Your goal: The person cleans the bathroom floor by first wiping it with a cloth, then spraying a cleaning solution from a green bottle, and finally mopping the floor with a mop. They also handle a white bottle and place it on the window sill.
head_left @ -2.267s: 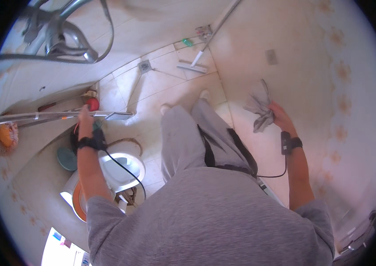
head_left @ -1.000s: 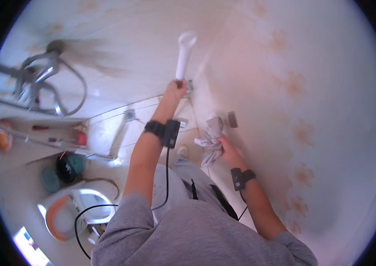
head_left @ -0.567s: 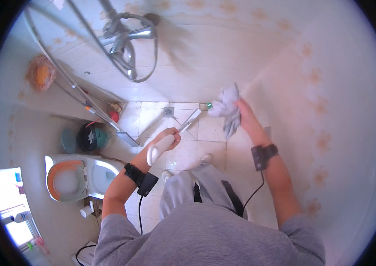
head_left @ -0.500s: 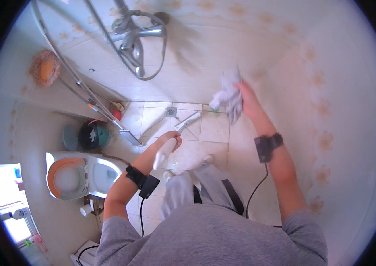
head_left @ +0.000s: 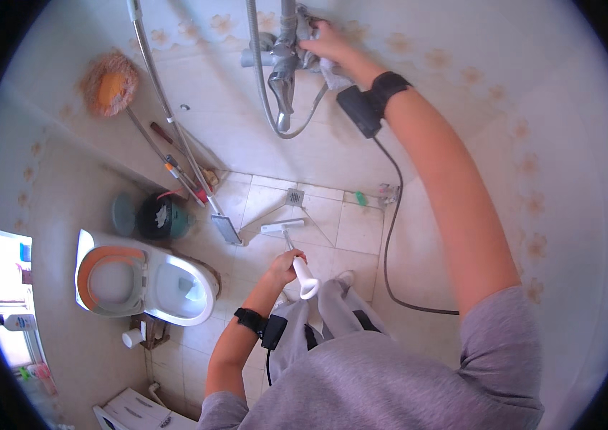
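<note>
In my raised right hand (head_left: pixel 327 44) is a pale grey cloth (head_left: pixel 329 75), its fingers closed around it. That hand presses the cloth against the right end of the chrome shower mixer tap (head_left: pixel 284 75) on the wall; part of the cloth is hidden behind the fingers and the metal. Low in front of my legs, my left hand (head_left: pixel 284 266) grips a squeegee (head_left: pixel 304 275) by its white handle. The squeegee's white blade points away from me, just above or on the tiled floor; I cannot tell whether it touches.
At left stand a toilet (head_left: pixel 182 292) with raised lid, a dark bucket (head_left: pixel 153 217) and a flat mop (head_left: pixel 227 229). A pink fluffy mop head (head_left: pixel 111 84) leans on the wall. A floor drain (head_left: pixel 295 197) and small green object (head_left: pixel 360 198) lie ahead. The shower hose (head_left: pixel 255 79) loops below the tap.
My right hand has carried the cloth up and left from beside the wall corner to the tap. My left hand has moved lower and closer to my legs, turning the squeegee.
</note>
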{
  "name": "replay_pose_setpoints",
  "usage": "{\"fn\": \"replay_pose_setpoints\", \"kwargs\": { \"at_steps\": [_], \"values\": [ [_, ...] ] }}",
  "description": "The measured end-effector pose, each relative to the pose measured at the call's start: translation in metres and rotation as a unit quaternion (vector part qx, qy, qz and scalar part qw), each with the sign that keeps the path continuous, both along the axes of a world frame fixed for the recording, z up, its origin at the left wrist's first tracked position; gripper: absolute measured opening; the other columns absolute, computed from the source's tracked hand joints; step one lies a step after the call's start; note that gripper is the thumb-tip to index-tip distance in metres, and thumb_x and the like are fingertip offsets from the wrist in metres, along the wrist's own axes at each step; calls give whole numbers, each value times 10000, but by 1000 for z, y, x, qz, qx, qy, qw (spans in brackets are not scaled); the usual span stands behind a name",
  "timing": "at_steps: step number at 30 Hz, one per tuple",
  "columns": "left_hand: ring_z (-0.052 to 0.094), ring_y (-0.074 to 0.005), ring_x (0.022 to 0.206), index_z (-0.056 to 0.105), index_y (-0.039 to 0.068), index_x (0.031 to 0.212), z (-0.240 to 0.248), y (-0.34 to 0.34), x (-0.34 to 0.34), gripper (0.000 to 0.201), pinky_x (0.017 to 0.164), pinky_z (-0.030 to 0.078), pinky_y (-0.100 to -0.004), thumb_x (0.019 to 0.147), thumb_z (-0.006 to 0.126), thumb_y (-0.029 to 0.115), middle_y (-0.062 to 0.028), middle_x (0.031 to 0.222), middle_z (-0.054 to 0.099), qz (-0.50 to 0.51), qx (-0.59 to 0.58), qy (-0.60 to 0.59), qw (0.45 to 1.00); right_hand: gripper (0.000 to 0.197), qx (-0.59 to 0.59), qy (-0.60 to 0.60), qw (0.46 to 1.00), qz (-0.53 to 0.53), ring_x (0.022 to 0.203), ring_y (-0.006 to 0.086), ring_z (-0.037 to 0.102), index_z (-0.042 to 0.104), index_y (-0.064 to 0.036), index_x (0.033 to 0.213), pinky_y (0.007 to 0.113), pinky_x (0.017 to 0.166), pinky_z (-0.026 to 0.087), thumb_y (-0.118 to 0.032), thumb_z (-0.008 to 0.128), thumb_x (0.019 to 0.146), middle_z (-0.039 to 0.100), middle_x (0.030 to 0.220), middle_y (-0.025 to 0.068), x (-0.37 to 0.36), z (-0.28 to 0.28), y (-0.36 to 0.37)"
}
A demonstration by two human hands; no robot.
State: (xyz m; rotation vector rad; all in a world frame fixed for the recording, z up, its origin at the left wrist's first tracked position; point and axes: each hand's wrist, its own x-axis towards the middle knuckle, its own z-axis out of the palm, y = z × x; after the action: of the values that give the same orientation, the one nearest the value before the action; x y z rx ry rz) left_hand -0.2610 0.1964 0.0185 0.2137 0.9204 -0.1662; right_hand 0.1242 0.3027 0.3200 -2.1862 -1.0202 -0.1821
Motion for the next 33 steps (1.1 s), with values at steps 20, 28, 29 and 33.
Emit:
{"fn": "replay_pose_setpoints", "kwargs": {
  "at_steps": [20, 28, 29, 33],
  "values": [
    [412, -53, 475, 310, 132, 1132, 95, -38, -50, 332, 419, 397, -171, 855, 457, 24, -19, 665, 425, -237, 30, 70, 969, 602, 57, 966, 218, -130, 980, 297, 513, 403, -31, 1171, 411, 830, 461, -427, 607, 766, 463, 1085, 174, -314, -355, -233],
    [396, -87, 468, 351, 128, 1112, 90, -60, -36, 337, 425, 401, -229, 847, 538, 221, -25, 681, 425, -319, -38, 182, 929, 226, 245, 847, 349, -318, 416, 232, 426, 408, 8, 727, 369, 404, 374, -192, 437, 827, 404, 531, 110, -349, -404, -255],
    [384, -85, 462, 371, 126, 1095, 89, -60, -36, 321, 420, 390, -225, 854, 532, 265, -21, 672, 419, -344, -44, 229, 909, 235, 267, 843, 339, -321, 422, 229, 430, 407, 8, 730, 370, 404, 377, -203, 442, 830, 403, 534, 107, -345, -408, -258],
    [349, -81, 438, 402, 122, 1049, 71, -62, -35, 304, 374, 295, -212, 871, 470, 359, -5, 629, 408, -403, -52, 154, 901, 267, 259, 825, 350, -361, 426, 213, 420, 386, -17, 744, 371, 392, 380, -255, 437, 855, 394, 542, 89, -319, -427, -273]
  ]
}}
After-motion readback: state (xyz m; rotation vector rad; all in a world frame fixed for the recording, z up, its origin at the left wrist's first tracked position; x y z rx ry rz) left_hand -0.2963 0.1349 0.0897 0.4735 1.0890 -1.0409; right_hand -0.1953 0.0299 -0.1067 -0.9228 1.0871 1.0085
